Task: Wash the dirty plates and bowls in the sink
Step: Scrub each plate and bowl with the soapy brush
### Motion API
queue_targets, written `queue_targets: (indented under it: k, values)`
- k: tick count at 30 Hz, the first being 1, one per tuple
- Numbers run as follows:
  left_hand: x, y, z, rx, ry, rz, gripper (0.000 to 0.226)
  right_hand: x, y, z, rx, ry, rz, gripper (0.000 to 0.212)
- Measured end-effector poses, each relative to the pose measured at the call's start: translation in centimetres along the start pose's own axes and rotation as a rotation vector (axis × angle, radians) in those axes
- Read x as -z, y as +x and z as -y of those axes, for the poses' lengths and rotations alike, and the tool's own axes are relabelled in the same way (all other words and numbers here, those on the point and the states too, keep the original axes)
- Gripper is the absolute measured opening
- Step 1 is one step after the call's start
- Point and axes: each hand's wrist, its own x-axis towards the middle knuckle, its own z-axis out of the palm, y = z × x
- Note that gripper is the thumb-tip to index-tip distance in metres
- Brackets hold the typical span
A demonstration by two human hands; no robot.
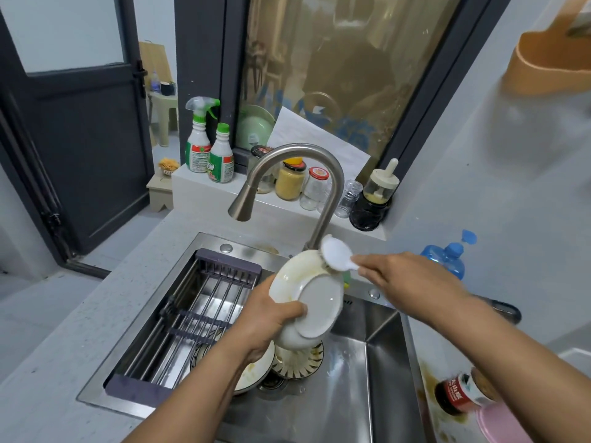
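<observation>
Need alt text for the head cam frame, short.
Left hand grips a tilted stack of stained white plates above the steel sink, while the right hand pinches a white spoon at the stack's top edge. More dirty dishes lie on the sink floor, partly under a drying rack.

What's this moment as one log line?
left hand: grips dirty plates over sink | right hand: pinches white spoon | dirty bowls: in sink

Greasy white plates, stacked, tilted above the sink, white spoon touching their top rim. Patterned bowl, maybe a second bowl, on sink floor.
</observation>
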Motion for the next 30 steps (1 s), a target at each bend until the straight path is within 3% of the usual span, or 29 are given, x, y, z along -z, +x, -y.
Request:
queue_targets:
  k: [3,8,12,15,17,19,24,27,30]
  values:
    - [0.3,0.1,-0.2,0.010,-0.164,0.002,0.063,-1.6,0.5,-2.3,-0.104,0.188,0.050,0.035]
    - [0.4,0.0,0.5,0.092,-0.476,0.004,0.069,-2.8,0.9,-2.4,-0.114,0.400,0.055,0.031]
    - [0.1,0.4,0.8,0.232,-0.765,-0.052,0.063,-4.1,0.1,-2.0,-0.087,0.312,0.077,0.029]
    - [-0.4,0.8,0.7,0.286,-0.871,-0.119,0.045,-3.9,-0.9,-0.9,-0.039,0.209,0.072,0.035]
    - [-0.8,1.1,0.6,0.319,-0.942,-0.181,0.048,-3.5,-1.9,0.4,0.006,0.139,0.051,0.036]
    - [-1.4,1.3,0.3,0.354,-0.982,-0.249,0.059,-3.5,-2.8,1.8,0.047,0.083,0.043,0.038]
    - [-2.5,1.5,0.5,0.385,-0.965,-0.296,0.047,-5.1,-4.1,5.4,0.138,-0.097,0.017,0.045]
    - [-1.8,1.4,0.9,0.334,-1.020,-0.265,0.050,-5.6,-4.2,4.4,0.070,-0.068,-0.032,0.047]
    - [-0.7,1.3,1.4,0.289,-1.109,-0.197,0.067,-5.8,-3.4,1.5,-0.069,0.137,-0.054,0.043]
